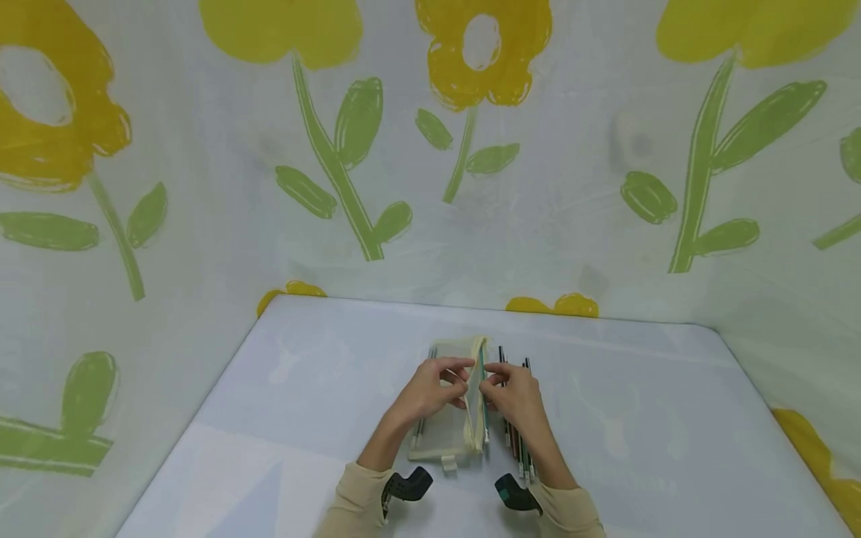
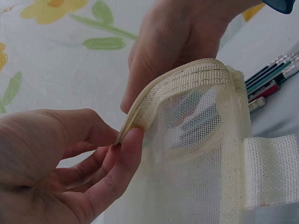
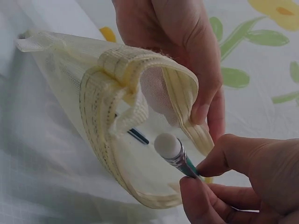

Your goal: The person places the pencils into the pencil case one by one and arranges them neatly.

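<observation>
A cream mesh zipper pouch (image 1: 440, 437) lies on the table, its zipped side raised and gaping. My left hand (image 1: 430, 385) pinches the zipper edge between thumb and fingers, as the left wrist view shows with the pouch mesh (image 2: 196, 130) below. At the mouth, my right hand (image 1: 516, 392) pinches a green pencil (image 1: 486, 426) between thumb and fingers. Its white eraser (image 3: 167, 145) and metal ferrule point toward the right wrist camera. Inside the pouch a dark pencil (image 3: 138, 136) shows, and pencils (image 1: 420, 430) are visible along its left side.
Several pencils (image 1: 525, 448) lie side by side just right of the pouch, under my right forearm. A fabric tab (image 1: 449, 463) sticks out at the pouch's near end. Flower-printed cloth (image 1: 538, 224) hangs behind the white table (image 1: 639, 448).
</observation>
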